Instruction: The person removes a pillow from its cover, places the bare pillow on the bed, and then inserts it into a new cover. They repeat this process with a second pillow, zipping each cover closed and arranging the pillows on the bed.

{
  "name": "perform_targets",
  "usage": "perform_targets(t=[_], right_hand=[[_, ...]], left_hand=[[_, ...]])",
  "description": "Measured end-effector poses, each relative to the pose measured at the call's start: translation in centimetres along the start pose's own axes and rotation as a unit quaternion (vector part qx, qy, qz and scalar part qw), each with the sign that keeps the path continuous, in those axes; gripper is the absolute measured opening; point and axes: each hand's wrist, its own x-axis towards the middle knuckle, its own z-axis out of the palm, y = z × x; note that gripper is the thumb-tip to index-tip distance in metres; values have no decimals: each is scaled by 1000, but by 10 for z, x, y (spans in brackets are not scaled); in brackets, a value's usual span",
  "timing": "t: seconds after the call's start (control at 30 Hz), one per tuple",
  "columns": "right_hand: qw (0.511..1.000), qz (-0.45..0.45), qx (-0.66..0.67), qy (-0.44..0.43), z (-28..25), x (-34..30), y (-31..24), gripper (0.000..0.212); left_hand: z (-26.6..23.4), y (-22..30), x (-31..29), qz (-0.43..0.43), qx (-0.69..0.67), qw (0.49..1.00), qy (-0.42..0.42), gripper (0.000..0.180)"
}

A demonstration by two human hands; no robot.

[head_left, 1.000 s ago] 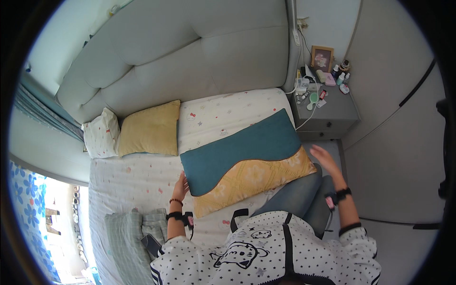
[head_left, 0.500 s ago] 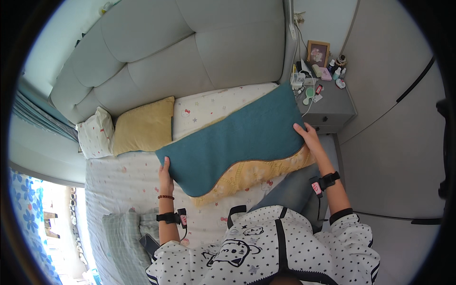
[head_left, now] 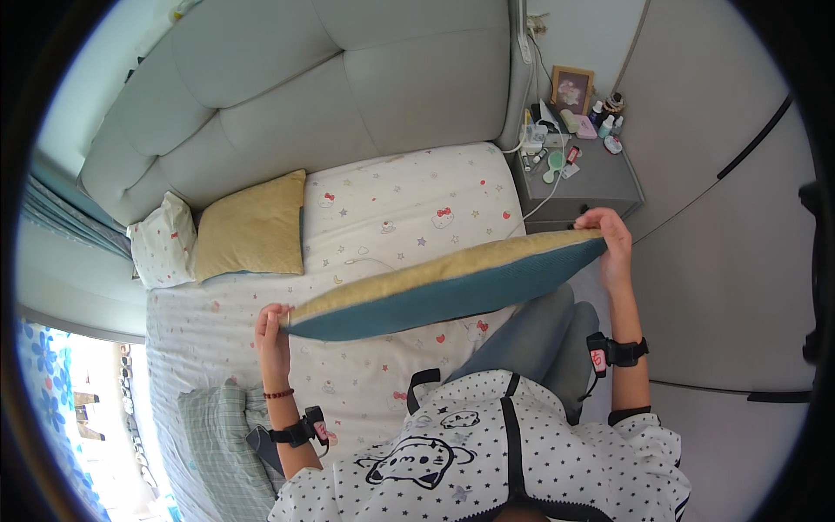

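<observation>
A long pillow (head_left: pixel 444 283), yellow on one face and teal on the other, is stretched between my two hands above the bed. Its long edge is turned up toward me, so both faces show as narrow bands. My left hand (head_left: pixel 273 324) grips its left end, thumb and fingers closed on the corner. At the other end, my right hand (head_left: pixel 611 239) has its fingers curled over the right corner. Beneath the pillow lies a white bed sheet (head_left: pixel 417 209) with small printed figures and stars.
A yellow cushion (head_left: pixel 252 228) and a white patterned pillow (head_left: pixel 163 244) lean at the headboard's left. Behind rises the grey padded headboard (head_left: pixel 417 96). A grey nightstand (head_left: pixel 600 178) with bottles and a cable stands right. Grey-green folded cloth (head_left: pixel 213 435) and a dark phone (head_left: pixel 263 445) lie lower left.
The pillow has tipped from showing its broad teal face to lying edge-on, its yellow side now visible. It has come away from the headboard, baring the sheet there. Both hands still hold its ends.
</observation>
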Motion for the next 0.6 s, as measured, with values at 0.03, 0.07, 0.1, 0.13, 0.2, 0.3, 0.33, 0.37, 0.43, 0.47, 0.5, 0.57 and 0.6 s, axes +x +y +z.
perform_targets(t=[0.03,0.07,0.1,0.13,0.2,0.3,0.33,0.37,0.43,0.47,0.5,0.57,0.6], right_hand=[[996,-29,-79,30,-3,-5,-3,31],[996,-3,-79,28,-7,-11,-5,31],[997,22,-76,23,-10,-18,-8,32],[996,48,-70,22,-13,-27,-8,32],[996,47,-63,34,-18,-49,-6,31],[995,82,-22,48,-26,-87,-3,30],[994,87,-38,60,-28,-98,-1,30],[993,89,-44,69,-29,-108,1,30],[991,87,-58,83,-30,-123,5,30],[990,83,-68,89,-31,-128,6,30],[989,76,-79,95,-32,-132,7,30],[991,64,-83,86,-34,-134,8,30],[991,58,-86,81,-34,-134,8,30]], left_hand=[[-1,-1,-5,7,5,1000,-11,21],[-1,0,-10,15,10,1000,-22,20],[-1,0,-15,-14,23,1000,-4,19],[-1,0,-20,-30,63,997,-28,21],[-4,4,-33,-63,145,985,-76,25],[-12,3,-57,-174,209,953,-136,46],[-14,1,-67,-203,225,942,-140,50],[-14,-6,-71,-250,294,914,-124,56],[-9,-24,-94,-346,338,873,-55,63],[-9,-29,-103,-415,341,842,-51,68],[-9,-33,-111,-456,334,820,-94,70],[-6,-41,-123,-533,326,759,-183,75],[-6,-42,-127,-521,326,765,-191,72]])
